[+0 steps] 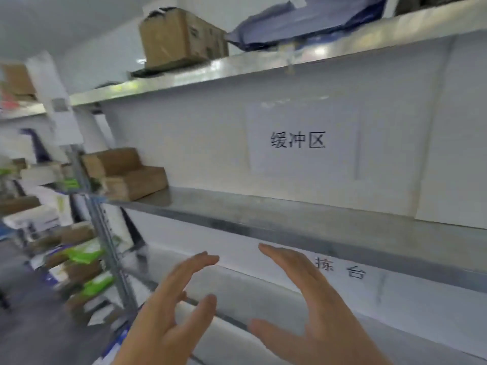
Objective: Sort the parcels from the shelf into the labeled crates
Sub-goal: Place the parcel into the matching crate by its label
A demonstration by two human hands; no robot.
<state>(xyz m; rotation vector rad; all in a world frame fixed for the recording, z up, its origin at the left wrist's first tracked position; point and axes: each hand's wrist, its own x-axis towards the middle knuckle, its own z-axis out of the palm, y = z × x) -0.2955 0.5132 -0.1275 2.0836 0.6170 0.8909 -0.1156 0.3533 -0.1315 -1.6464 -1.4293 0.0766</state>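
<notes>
Two bare hands, left hand (168, 306) and right hand (311, 306), spread flat fingers, holding nothing, before a shiny metal shelf (290, 214) with three brown cardboard boxes (181, 35).

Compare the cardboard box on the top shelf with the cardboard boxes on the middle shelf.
The top-shelf box stands alone; the middle-shelf boxes are a small stack at the shelf's left end. The top-shelf box is tall and blocky with dark tape on top, while the middle-shelf boxes are flatter and stepped. A blue mailer bag lies beside the top-shelf box; nothing lies right of the middle-shelf boxes. All are brown cardboard, and neither hand touches them.
</notes>
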